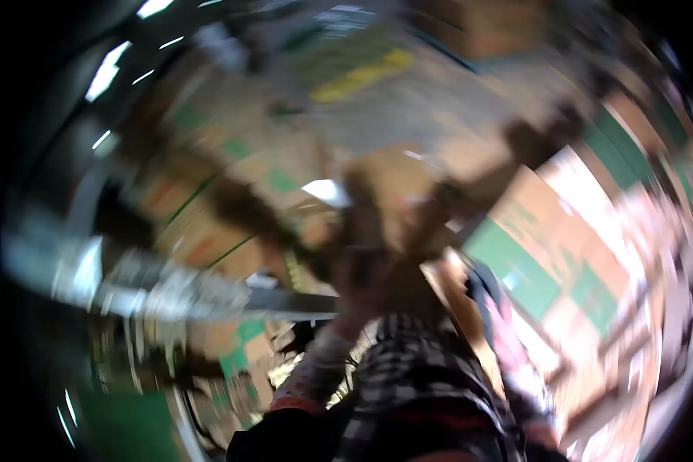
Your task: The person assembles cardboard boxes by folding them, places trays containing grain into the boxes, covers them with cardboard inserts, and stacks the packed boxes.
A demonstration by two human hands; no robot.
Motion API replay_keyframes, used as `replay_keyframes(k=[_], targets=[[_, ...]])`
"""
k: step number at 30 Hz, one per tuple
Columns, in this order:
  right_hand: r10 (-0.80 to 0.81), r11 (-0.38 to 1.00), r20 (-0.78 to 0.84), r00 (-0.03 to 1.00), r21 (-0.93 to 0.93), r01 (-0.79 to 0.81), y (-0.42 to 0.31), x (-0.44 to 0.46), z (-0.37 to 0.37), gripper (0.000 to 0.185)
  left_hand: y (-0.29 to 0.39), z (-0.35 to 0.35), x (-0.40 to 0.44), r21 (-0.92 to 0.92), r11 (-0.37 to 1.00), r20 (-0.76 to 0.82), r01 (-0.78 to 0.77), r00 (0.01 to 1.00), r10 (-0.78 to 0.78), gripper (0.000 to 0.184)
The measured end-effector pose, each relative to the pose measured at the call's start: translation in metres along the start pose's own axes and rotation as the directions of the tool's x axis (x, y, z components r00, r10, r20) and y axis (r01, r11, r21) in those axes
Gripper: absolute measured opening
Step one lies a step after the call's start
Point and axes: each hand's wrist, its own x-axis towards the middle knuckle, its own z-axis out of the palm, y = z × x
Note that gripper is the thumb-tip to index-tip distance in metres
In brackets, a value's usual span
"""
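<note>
Motion smears the whole head view. My left hand (356, 302) reaches forward near the middle, at the left side of a brown cardboard piece (417, 291). Its fingers are too blurred to show whether it is open or closed. On the other side of the cardboard is my right hand (503, 329), beside the cardboard's pale edge. A dark object (482, 283) appears at the right hand's fingers, but its kind and whether it is gripped cannot be made out. Checkered black-and-white clothing (416, 362) shows between my forearms.
Brown boxes with green panels (535, 254) stand at the right. More boxes (208, 215) are stacked at the left. A grey metal bar (200, 296) runs in from the left toward my left wrist. Grey floor with a yellow strip (362, 75) lies ahead.
</note>
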Motion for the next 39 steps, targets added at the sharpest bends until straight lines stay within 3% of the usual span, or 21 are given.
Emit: replay_keyframes(k=[2,4,5,6,7,8,9,11,12,13,15,17,19,22,27,30,31,33,35,37,39], targets=[[-0.010,0.998,-0.219,0.976,0.063,0.025,-0.036,0.006,0.019,0.045,0.016,0.093,-0.019,-0.102,0.983,0.601,-0.151,0.778,0.182,0.029],[0.130,0.933,-0.554,0.822,0.349,0.088,-0.002,0.014,-0.015,0.035,0.033,0.128,-0.014,-0.227,0.971,0.875,-0.081,0.420,0.240,0.034],[0.143,0.923,-0.684,0.716,0.354,0.153,0.010,0.006,-0.027,0.031,0.036,0.137,-0.003,-0.264,0.964,0.925,0.042,0.292,0.241,0.037],[0.114,0.912,-0.711,0.694,0.351,0.210,-0.012,0.000,-0.028,0.027,0.017,0.156,-0.006,-0.480,0.855,0.790,-0.198,0.325,0.519,0.043],[-0.048,0.994,-0.754,0.655,0.031,0.108,-0.009,-0.015,-0.057,0.026,0.016,0.163,0.008,-0.407,0.870,0.864,-0.277,0.193,0.466,0.048],[-0.208,0.958,-0.775,0.597,-0.283,-0.033,-0.006,-0.030,-0.086,0.025,0.007,0.175,0.015,-0.402,0.812,0.773,-0.423,0.318,0.549,0.049],[0.000,0.932,-0.770,0.637,0.231,0.279,-0.015,-0.037,-0.097,0.026,-0.007,0.190,0.013,-0.360,0.751,0.656,-0.553,0.422,0.626,0.050],[0.269,0.942,-0.680,0.682,0.335,-0.038,-0.018,-0.022,-0.100,0.030,-0.050,0.235,0.014,-0.394,0.587,0.672,-0.707,0.214,0.709,0.054],[0.145,0.975,-0.752,0.643,-0.001,-0.220,-0.014,-0.007,-0.089,0.030,-0.064,0.248,0.030,-0.383,0.426,0.654,-0.819,0.086,0.752,0.056],[0.017,0.852,-0.807,0.590,-0.297,-0.431,-0.009,0.008,-0.079,0.031,-0.065,0.244,0.047,-0.482,0.512,0.632,-0.711,0.122,0.765,0.057],[0.059,0.880,-0.793,0.607,-0.246,-0.407,-0.024,0.034,-0.088,0.029,-0.074,0.251,0.058,-0.418,0.488,0.614,-0.767,0.158,0.774,0.050],[0.004,0.664,-0.785,0.620,-0.462,-0.589,-0.032,0.061,-0.099,0.026,-0.071,0.259,0.053,-0.388,0.531,0.641,-0.753,0.194,0.743,0.038],[0.111,0.805,-0.800,0.590,-0.275,-0.525,-0.048,0.084,-0.099,0.030,-0.070,0.262,0.040,-0.497,0.477,0.582,-0.725,0.129,0.803,0.037],[-0.243,0.811,-0.793,0.558,-0.482,-0.332,-0.011,0.096,-0.169,0.039,-0.095,0.283,0.009,-0.480,0.523,0.481,-0.704,0.288,0.828,0.032],[-0.104,0.988,-0.916,0.387,-0.141,-0.068,-0.009,0.084,-0.216,0.024,-0.104,0.294,0.003,-0.480,0.506,0.352,-0.716,0.371,0.859,0.025],[-0.026,0.988,-0.953,0.303,-0.070,-0.136,-0.024,0.099,-0.184,0.021,-0.111,0.301,-0.008,-0.470,0.522,0.285,-0.712,0.437,0.853,0.021],[-0.336,0.774,-0.838,0.430,-0.506,-0.382,-0.003,0.102,-0.187,0.024,-0.110,0.301,-0.008,-0.458,0.521,0.297,-0.720,0.429,0.853,0.021],[-0.402,0.266,-0.746,0.531,-0.650,-0.712,0.007,0.108,-0.174,0.021,-0.110,0.300,-0.006,-0.452,0.503,0.320,-0.736,0.393,0.862,0.021],[-0.499,0.230,-0.796,0.342,-0.502,-0.834,-0.014,0.122,-0.180,0.023,-0.108,0.296,0.000,-0.468,0.504,0.377,-0.726,0.352,0.857,0.021],[-0.547,0.191,-0.762,0.347,-0.517,-0.834,-0.014,0.134,-0.187,0.016,-0.107,0.296,0.000,-0.456,0.496,0.387,-0.739,0.338,0.858,0.021],[-0.580,-0.270,-0.513,0.633,-0.611,-0.744,-0.015,0.146,-0.136,0.013,-0.106,0.298,0.000,-0.463,0.511,0.399,-0.725,0.345,0.850,0.023]])
